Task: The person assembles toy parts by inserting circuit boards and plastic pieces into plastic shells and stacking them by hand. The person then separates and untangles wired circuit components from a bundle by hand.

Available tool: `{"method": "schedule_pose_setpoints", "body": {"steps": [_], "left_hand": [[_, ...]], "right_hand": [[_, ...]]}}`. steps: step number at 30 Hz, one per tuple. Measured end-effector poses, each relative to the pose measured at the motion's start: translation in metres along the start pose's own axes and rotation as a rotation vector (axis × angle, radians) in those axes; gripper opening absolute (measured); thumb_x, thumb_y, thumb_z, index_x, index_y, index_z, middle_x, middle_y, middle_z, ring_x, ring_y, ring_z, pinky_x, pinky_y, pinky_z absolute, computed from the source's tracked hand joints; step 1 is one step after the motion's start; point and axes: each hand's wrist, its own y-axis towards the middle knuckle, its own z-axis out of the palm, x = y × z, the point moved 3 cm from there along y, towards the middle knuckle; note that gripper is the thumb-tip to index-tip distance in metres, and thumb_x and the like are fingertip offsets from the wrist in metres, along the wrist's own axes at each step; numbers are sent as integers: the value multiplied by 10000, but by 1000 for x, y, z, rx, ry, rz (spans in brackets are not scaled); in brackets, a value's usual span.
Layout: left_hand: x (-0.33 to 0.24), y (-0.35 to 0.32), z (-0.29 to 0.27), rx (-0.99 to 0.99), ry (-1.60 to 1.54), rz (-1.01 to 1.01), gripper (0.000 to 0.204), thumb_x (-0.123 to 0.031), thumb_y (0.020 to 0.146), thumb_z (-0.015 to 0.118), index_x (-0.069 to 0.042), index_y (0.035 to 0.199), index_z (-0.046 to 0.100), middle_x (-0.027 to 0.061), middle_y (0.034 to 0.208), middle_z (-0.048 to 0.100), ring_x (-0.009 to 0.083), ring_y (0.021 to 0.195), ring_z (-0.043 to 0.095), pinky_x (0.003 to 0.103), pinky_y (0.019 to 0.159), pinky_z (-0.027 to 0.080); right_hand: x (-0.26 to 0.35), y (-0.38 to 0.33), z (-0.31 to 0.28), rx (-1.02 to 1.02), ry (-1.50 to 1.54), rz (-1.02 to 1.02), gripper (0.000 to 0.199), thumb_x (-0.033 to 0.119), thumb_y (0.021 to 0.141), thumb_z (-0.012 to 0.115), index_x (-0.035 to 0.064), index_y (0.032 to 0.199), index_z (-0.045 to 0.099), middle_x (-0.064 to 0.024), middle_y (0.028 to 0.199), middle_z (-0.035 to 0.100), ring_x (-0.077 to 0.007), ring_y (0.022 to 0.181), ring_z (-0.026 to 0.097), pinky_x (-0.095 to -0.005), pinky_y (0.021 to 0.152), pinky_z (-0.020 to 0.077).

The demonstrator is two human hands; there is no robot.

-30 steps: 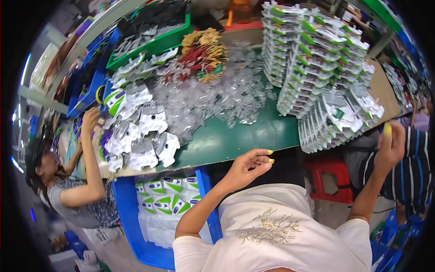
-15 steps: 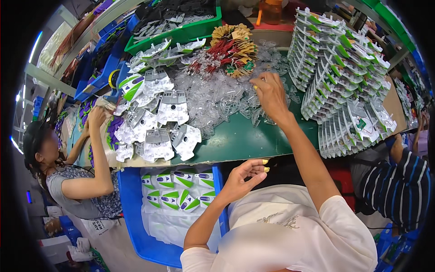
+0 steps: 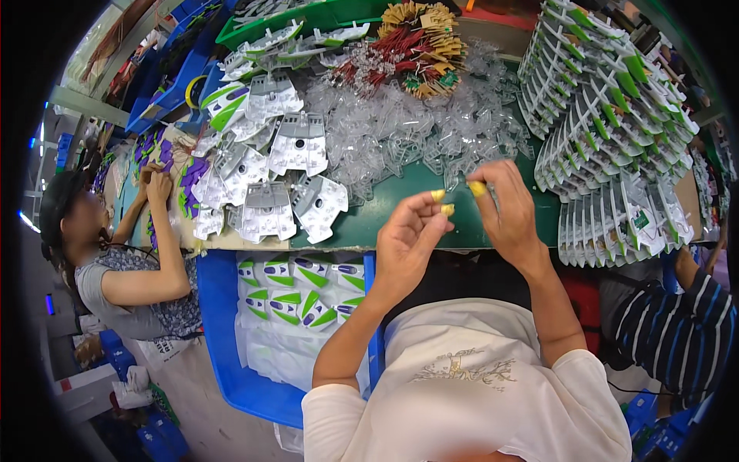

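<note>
Both my hands are raised over the front edge of the green-topped bench, fingertips facing each other, yellow covers on some of them. My left hand is curled, its thumb and fingers close together; anything between them is too small to make out. My right hand pinches what looks like a clear plastic piece, mostly hidden by the fingers. Just beyond lies a heap of clear plastic pieces. On its far side is a bundle of red wires with tan tabs. White-and-grey molded shells are piled to the left.
Tall stacks of white shells with green edges rise at the right. A blue bin below the bench edge holds white, green and purple shells. A green crate stands behind. At left, a co-worker handles purple parts.
My right hand has drawn back from the clear pieces toward my left hand. My left hand has risen to meet it over the bench edge. The view has shifted slightly.
</note>
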Motion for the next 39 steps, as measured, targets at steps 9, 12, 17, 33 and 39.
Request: {"method": "schedule_pose_setpoints", "body": {"steps": [9, 12, 17, 33, 39], "left_hand": [[8, 3, 20, -3, 75, 44, 192, -16, 954, 650, 33, 1138, 627, 69, 1058, 661, 108, 933, 638, 252, 861, 520], [12, 3, 19, -22, 135, 88, 171, 20, 940, 651, 31, 1110, 637, 78, 1056, 685, 117, 946, 658, 262, 882, 533], [12, 1, 21, -25, 185, 137, 196, 68, 909, 668, 31, 1099, 641, 88, 1065, 691, 123, 964, 661, 259, 886, 534], [17, -17, 3, 57, 21, -305, 278, -48, 913, 693, 39, 1171, 639, 86, 986, 695, 118, 826, 651, 252, 738, 536], [17, -36, -47, -63, -101, -493, 394, -43, 907, 682, -26, 1254, 496, 74, 1005, 626, 145, 813, 618, 269, 715, 513]], "right_hand": [[9, -34, -21, 61, 66, 38, 204, -85, 821, 664, -12, 1002, 604, -143, 929, 628, -317, 818, 634, -383, 679, 519], [8, -36, -25, 45, 140, 139, 213, -96, 804, 677, -15, 998, 645, -139, 926, 645, -289, 803, 655, -360, 667, 534], [10, -37, -25, 21, 223, 224, 203, -87, 783, 696, -17, 974, 686, -110, 888, 665, -201, 698, 656, -304, 585, 523], [-6, -49, -12, 290, 532, 370, 135, 11, 811, 723, 29, 937, 769, -96, 872, 738, -198, 783, 707, -293, 693, 551], [-4, -60, 33, 313, 645, 240, 110, 67, 839, 662, 19, 934, 686, -91, 883, 687, -227, 786, 668, -345, 704, 506]]}}
